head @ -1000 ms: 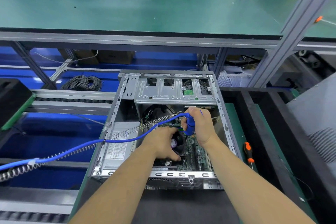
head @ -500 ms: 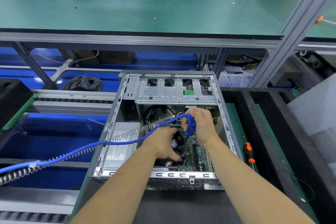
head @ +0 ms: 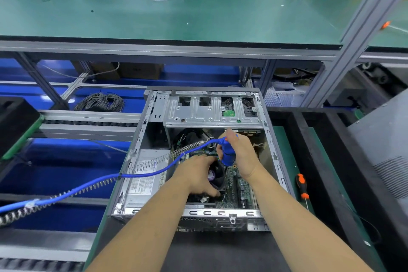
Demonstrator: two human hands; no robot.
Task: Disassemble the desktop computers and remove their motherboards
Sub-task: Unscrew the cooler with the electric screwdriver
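Note:
An open desktop case (head: 154,115) lies on the bench in front of me, side panel off. Inside, the green motherboard (head: 237,190) shows at lower right, with a black CPU cooler fan (head: 217,175) on it. My left hand (head: 198,178) grips the left side of that fan. My right hand (head: 239,157) holds a blue powered screwdriver (head: 227,153) upright, tip down just right of the fan. Its blue hose and coiled cable (head: 92,185) trail off to the left. A silver power supply (head: 143,181) fills the case's left side.
An orange-and-black screwdriver (head: 301,185) lies on the green mat right of the case. A grey panel (head: 384,139) leans at far right. A coil of black cable (head: 100,102) sits behind left, near roller rails (head: 88,121). A green shelf (head: 167,15) spans overhead.
Almost nothing differs. Both hands stay at the fan; the blue hose sags slightly lower on the left.

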